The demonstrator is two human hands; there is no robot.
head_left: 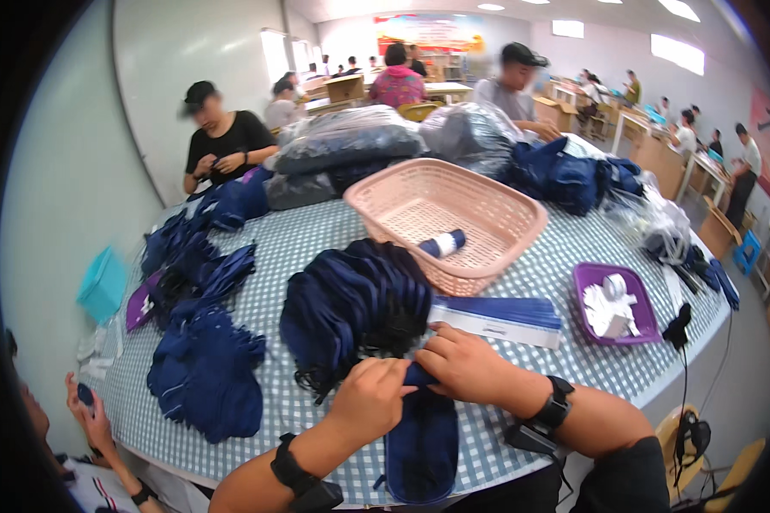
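A long navy fabric piece [421, 453] with a rounded near end lies flat in front of me, its far end bunched into a small roll. My left hand [372, 395] is closed on the left side of that roll, fingers pinching it. My right hand [460, 363] grips its right side, with the fingers curled over the top. Just beyond my hands is a fanned pile of similar navy pieces [351, 299] with dark strings at their edges. Beside my right hand lies a stack of blue-and-white paper bands [498, 321].
A pink basket [509, 235] holds a navy roll [443, 244] with a white band. To the right is a purple tray [577, 295] of white labels. More navy fabric [207, 372] lies left. Co-workers sit around the checked table [304, 449]; plastic-wrapped bundles [351, 137] stand behind.
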